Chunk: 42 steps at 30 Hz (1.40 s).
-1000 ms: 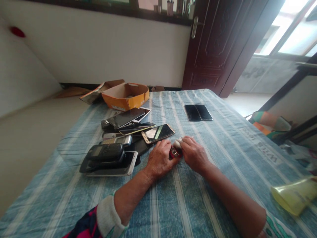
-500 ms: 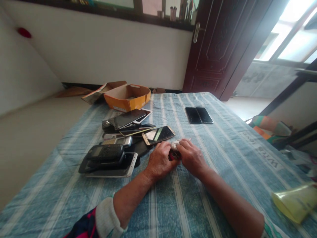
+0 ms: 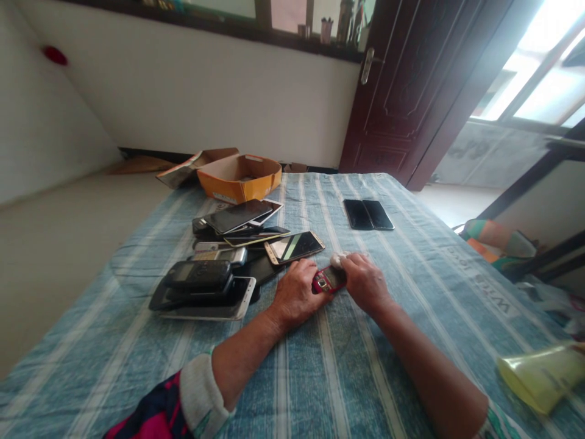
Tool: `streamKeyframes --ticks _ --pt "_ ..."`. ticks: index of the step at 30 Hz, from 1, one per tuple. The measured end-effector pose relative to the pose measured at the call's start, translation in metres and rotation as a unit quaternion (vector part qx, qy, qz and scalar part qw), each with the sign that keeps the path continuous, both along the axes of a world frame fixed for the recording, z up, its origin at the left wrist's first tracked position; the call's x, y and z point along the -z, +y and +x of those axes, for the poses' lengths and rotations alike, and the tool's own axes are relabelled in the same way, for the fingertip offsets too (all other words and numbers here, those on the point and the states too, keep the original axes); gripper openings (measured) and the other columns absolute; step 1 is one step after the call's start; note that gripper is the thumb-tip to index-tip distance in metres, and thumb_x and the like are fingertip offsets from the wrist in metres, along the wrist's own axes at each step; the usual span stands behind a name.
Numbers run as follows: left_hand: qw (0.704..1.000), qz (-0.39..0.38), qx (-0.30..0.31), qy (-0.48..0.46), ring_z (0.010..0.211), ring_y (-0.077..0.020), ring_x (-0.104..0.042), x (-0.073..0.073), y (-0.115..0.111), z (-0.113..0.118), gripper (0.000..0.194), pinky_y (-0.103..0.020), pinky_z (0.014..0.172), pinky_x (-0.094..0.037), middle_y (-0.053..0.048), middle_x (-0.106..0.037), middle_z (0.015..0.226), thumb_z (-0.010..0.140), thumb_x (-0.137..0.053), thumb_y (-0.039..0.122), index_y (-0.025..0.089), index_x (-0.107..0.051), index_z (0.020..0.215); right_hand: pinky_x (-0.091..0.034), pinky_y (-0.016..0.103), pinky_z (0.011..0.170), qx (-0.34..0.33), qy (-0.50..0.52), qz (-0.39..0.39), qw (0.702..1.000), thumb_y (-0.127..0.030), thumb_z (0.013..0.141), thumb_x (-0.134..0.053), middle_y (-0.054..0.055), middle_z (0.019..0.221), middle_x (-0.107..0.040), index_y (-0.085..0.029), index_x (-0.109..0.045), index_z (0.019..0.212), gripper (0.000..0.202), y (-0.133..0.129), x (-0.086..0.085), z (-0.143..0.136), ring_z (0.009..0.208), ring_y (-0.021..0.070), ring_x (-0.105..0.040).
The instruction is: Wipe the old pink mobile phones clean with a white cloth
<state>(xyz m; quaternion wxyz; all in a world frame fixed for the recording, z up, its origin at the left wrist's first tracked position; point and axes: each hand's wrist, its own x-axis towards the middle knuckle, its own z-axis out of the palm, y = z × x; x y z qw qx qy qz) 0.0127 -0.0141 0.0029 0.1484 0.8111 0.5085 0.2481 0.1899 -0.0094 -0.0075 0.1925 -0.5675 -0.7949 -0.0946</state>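
A small red mobile phone (image 3: pixel 329 279) with a grey screen is gripped at its left end by my left hand (image 3: pixel 297 290). My right hand (image 3: pixel 365 281) is closed on a white wad of tissue or cloth (image 3: pixel 337 260), held at the phone's right end. Just beyond my left hand lies a gold smartphone (image 3: pixel 295 247) with a reflective screen. To the left is a pile of phones, among them a thick black phone (image 3: pixel 200 275) resting on a white-edged smartphone (image 3: pixel 228 302).
An open orange cardboard box (image 3: pixel 240 180) stands at the table's far left. Two dark smartphones (image 3: pixel 368 214) lie side by side at the far right. A yellow translucent container (image 3: pixel 542 375) is near the right edge. Striped blue cloth (image 3: pixel 311 378) covers the table.
My right hand has moved right with the white wad, uncovering the red phone's screen and keys. My left hand keeps its hold. The view has shifted slightly.
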Motion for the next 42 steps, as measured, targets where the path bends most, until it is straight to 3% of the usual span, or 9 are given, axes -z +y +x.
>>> streamKeyframes --ticks 10,21,28,35,39,42 --pt "1.000 0.005 -0.002 0.007 0.097 -0.0247 -0.058 0.005 0.001 -0.001 0.028 -0.037 0.087 -0.049 -0.005 -0.063 0.103 0.067 -0.074 0.036 0.021 -0.063 0.088 -0.038 0.030 0.063 0.011 -0.095 -0.056 0.994 -0.006 0.085 -0.052 0.008 0.087 -0.066 -0.019 -0.066 0.092 0.020 -0.019 -0.017 -0.003 0.081 0.0223 -0.058" --pt "1.000 0.005 0.004 -0.016 0.099 -0.0240 -0.057 0.005 0.000 0.000 0.018 -0.036 0.088 -0.049 -0.007 -0.063 0.106 0.073 -0.068 0.032 0.019 -0.063 0.083 -0.040 0.034 0.065 -0.037 -0.100 -0.018 0.994 -0.007 0.084 -0.053 0.010 0.080 -0.063 -0.017 -0.065 0.080 0.016 -0.043 -0.016 -0.026 0.078 0.0252 -0.056" --pt "1.000 0.005 0.007 -0.013 0.099 -0.0252 -0.058 0.005 0.000 -0.001 0.021 -0.037 0.088 -0.049 -0.008 -0.063 0.106 0.073 -0.069 0.035 0.018 -0.062 0.084 -0.039 0.033 0.065 -0.029 -0.094 -0.018 0.995 -0.006 0.084 -0.053 0.008 0.079 -0.064 -0.018 -0.065 0.080 0.018 -0.042 -0.016 -0.026 0.076 0.0234 -0.056" --pt "1.000 0.001 0.003 0.002 0.098 -0.0247 -0.057 0.005 -0.001 -0.001 0.027 -0.036 0.087 -0.049 -0.006 -0.063 0.106 0.069 -0.073 0.038 0.020 -0.063 0.088 -0.037 0.032 0.062 0.026 -0.103 -0.027 0.994 -0.007 0.084 -0.054 0.008 0.080 -0.065 -0.020 -0.066 0.082 0.018 -0.036 -0.014 -0.016 0.075 0.0236 -0.057" --pt "1.000 -0.005 0.003 0.002 0.097 -0.0251 -0.057 0.002 -0.002 -0.001 0.028 -0.036 0.086 -0.049 -0.007 -0.063 0.105 0.069 -0.072 0.036 0.019 -0.063 0.089 -0.033 0.031 0.059 0.062 -0.098 0.004 0.993 -0.006 0.084 -0.052 0.007 0.076 -0.064 -0.020 -0.066 0.084 0.019 -0.030 -0.010 -0.005 0.071 0.0220 -0.055" --pt "1.000 -0.009 -0.002 0.001 0.097 -0.0252 -0.057 0.001 -0.003 -0.001 0.029 -0.036 0.085 -0.049 -0.007 -0.063 0.104 0.069 -0.073 0.037 0.019 -0.062 0.089 -0.033 0.031 0.061 0.053 -0.078 0.049 0.994 -0.007 0.085 -0.051 0.007 0.074 -0.062 -0.019 -0.065 0.081 0.019 -0.029 -0.007 -0.001 0.072 0.0216 -0.054"
